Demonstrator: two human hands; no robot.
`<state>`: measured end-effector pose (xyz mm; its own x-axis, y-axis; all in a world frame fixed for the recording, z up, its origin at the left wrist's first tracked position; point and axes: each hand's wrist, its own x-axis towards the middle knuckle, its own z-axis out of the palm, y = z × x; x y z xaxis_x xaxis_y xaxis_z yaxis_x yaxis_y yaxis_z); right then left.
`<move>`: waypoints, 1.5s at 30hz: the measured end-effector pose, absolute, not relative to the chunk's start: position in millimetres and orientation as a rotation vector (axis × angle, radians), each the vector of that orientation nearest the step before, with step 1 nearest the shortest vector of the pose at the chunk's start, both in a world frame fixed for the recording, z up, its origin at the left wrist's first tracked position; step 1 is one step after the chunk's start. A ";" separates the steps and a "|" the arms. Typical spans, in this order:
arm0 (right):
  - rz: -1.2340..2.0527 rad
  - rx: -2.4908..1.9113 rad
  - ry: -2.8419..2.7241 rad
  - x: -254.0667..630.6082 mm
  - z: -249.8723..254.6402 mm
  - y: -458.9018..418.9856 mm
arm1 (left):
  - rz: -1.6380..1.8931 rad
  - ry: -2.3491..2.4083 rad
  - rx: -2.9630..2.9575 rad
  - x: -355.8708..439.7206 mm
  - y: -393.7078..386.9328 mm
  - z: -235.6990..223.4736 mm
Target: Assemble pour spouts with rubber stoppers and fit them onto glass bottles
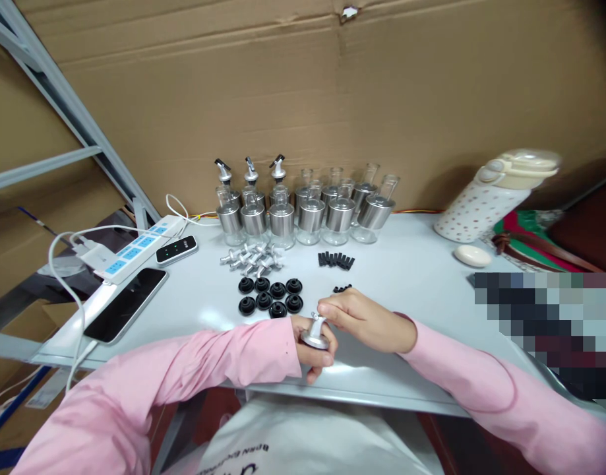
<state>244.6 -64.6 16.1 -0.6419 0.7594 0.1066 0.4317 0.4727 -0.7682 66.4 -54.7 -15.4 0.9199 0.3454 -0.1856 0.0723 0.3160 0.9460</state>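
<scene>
My left hand (312, 358) is closed around a silver bottle pourer spout (315, 335), its round base low and its narrow neck pointing up. At the neck's top, my right hand (369, 320) pinches with thumb and forefinger; whatever small part lies between them is hidden. Just behind the right hand are small black pieces (343, 288), partly covered. Round black stoppers (277, 289) lie in two rows left of the hands. Beyond them is a pile of loose silver spouts (256, 258), with a row of black caps (336, 260) to its right.
Glass bottles with steel sleeves (281, 224) line the back; three carry pourers (251, 173). On the left are a power strip (139, 247), a small black-faced device (177, 249) and a phone (126, 305). A dotted tumbler (485, 201) and a white oval object (473, 255) are at right.
</scene>
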 end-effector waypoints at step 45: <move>0.435 -1.503 -2.234 309.4 19.5 -31.0 | 0.355 0.250 0.918 70.6 -57.8 -18.5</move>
